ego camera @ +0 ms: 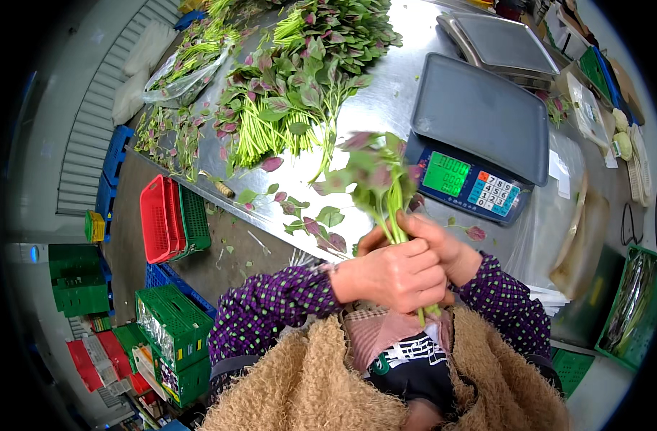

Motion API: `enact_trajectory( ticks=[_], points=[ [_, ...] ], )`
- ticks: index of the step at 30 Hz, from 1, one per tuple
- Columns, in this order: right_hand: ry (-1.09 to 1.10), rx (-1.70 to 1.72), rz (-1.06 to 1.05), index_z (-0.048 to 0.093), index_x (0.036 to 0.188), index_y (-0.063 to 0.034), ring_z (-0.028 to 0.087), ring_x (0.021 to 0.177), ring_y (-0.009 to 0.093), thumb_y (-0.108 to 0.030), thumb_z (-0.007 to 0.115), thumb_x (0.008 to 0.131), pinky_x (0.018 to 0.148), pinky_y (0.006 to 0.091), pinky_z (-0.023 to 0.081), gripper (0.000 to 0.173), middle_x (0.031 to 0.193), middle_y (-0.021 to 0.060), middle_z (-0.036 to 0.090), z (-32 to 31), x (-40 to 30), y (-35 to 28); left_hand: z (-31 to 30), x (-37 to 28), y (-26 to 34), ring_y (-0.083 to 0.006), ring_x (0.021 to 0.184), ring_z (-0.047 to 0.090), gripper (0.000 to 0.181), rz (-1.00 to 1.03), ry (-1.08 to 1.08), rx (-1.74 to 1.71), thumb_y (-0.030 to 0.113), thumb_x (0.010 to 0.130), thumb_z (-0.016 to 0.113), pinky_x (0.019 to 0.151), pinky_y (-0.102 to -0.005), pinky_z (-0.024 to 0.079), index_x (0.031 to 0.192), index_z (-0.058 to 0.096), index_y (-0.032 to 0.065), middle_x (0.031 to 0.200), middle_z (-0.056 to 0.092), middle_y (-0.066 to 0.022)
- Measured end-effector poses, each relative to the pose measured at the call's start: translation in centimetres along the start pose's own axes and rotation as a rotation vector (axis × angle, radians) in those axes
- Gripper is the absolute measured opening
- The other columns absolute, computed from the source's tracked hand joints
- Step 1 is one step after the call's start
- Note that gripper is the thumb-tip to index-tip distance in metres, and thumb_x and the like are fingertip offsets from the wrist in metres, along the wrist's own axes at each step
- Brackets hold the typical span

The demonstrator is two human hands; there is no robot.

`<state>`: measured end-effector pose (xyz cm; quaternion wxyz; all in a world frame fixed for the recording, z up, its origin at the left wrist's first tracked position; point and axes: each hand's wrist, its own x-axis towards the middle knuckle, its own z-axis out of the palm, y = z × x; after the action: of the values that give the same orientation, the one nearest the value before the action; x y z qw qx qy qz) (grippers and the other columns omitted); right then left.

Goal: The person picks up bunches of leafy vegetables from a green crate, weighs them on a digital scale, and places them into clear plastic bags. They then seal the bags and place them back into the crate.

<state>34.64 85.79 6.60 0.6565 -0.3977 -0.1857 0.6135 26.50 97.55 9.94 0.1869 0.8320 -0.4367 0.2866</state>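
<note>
A small bunch of red-and-green amaranth stalks (387, 186) stands upright in my hands, its leaves blurred. My left hand (398, 275) is closed around the lower stems, whose ends stick out beneath the fist. My right hand (439, 240) grips the stems just above and behind it, its fingers partly hidden. Loose amaranth leaves (328, 216) lie on the steel table to the left of the bunch. Farther back lie bunched amaranth stalks (258, 129) and a larger leafy pile (344, 37). A digital scale (479, 124) with a lit green display sits right of the bunch.
A second scale (503, 40) stands at the back right. Clear plastic bags (554, 215) lie at the right. Past the left table edge (263, 221) are red and green baskets (164, 221) and stacked green crates (172, 323). A bag of greens (188, 75) rests on the table.
</note>
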Motion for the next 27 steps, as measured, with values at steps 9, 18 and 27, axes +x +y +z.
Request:
enact_trajectory(
  ticks=[9,18,27],
  points=[
    [0.248,0.158,-0.361,0.057,0.082,-0.0037,0.047,0.045,0.011,-0.028,0.059,0.094,0.043,0.0245,0.041,0.027,0.063,0.0012,0.052,-4.5,13.9,-9.5,-0.3,-15.9,-12.3,-0.0333,0.084,0.057,0.042,-1.034,0.120,0.359,0.023,0.076,0.075,0.072,-0.0402,0.047,0.106,0.058,-0.0012,0.090,0.058,-0.0145],
    [1.026,-0.824,-0.155,0.066,0.075,0.0066,0.063,0.057,0.020,-0.022,0.074,0.077,0.053,0.0358,0.048,0.030,0.065,0.0153,0.066,-12.5,32.1,3.9,6.3,-22.6,-19.6,-0.0333,0.073,0.066,0.047,-1.451,-0.263,0.309,0.039,0.066,0.072,0.063,-0.0430,0.052,0.081,0.062,-0.0043,0.072,0.063,-0.0199],
    [0.845,-0.341,0.062,0.057,0.071,-0.0029,0.037,0.037,0.007,-0.025,0.074,0.082,0.035,0.0262,0.027,0.030,0.053,-0.0019,0.047,-9.5,29.8,2.0,4.0,-23.8,-21.3,-0.0176,0.061,0.060,0.012,-1.749,0.236,-0.959,0.008,0.076,0.064,0.056,-0.0302,0.049,0.080,0.062,-0.0032,0.070,0.062,-0.0091]
  ],
)
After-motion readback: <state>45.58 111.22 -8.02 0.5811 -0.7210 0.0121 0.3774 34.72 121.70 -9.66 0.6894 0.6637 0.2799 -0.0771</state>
